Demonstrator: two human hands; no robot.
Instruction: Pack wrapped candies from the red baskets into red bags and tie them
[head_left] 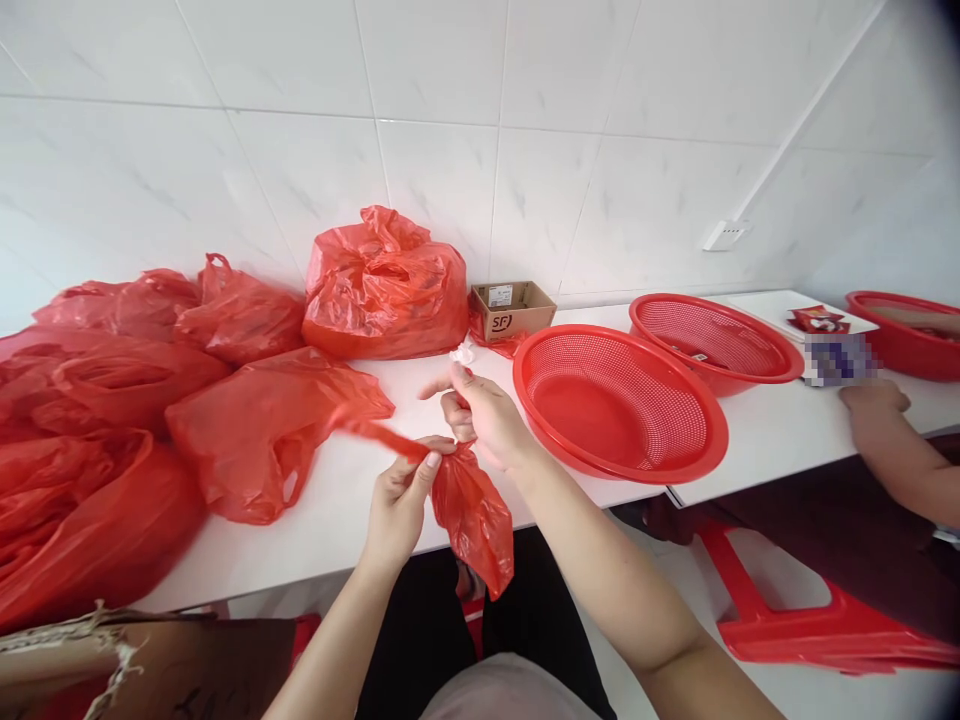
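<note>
My left hand (401,495) and my right hand (480,415) are both closed on a small red plastic bag (472,515) in front of me at the table's edge. The left hand pinches its top; a stretched strip of red plastic (375,430) runs from there toward a larger red bag (259,430) lying on the table. The bag's body hangs below my hands over the table's front edge. My right hand's fingers wrap the bag's neck, with the index finger pointing left.
Several stuffed red plastic bags (386,285) crowd the white table (337,520) at left and back. Two red mesh baskets (619,405) sit to the right, a small cardboard box (514,308) by the wall. Another person's hand (874,398) rests at far right. Red stool (795,625) below.
</note>
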